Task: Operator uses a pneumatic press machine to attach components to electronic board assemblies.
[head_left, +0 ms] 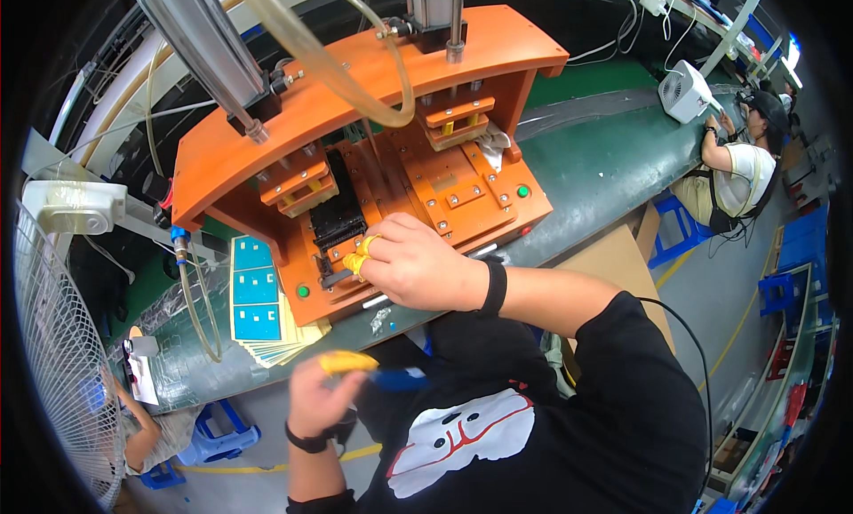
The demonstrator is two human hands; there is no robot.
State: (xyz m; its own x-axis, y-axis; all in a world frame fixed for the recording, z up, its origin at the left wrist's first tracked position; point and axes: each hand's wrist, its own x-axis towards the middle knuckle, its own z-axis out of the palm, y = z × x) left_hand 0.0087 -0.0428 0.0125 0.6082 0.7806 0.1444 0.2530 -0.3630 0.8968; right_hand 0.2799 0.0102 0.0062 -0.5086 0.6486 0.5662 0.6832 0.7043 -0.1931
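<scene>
My left hand [322, 397], a yellow cot on a finger, is raised in front of the bench edge. From its fingertips sticks out a small blue piece [400, 378] with a whitish end, smeared by motion. My right hand [418, 263] rests at the front of an orange press [458, 199], its yellow-covered fingers bent together low over the left bed. Whatever they pinch is hidden. Just beyond them a black ribbed part [338, 219] lies in the bed. Left of the press, a fanned stack of yellowish sheets with blue panels [258, 285] lies on the green bench.
Two metal cylinders [200, 47] and clear hoses [333, 70] stand over the press. Green buttons [303, 292] sit on its front corners. A white mesh fan guard [62, 354] is at far left. One person [742, 163] sits at far right; another's arm [138, 425] shows lower left.
</scene>
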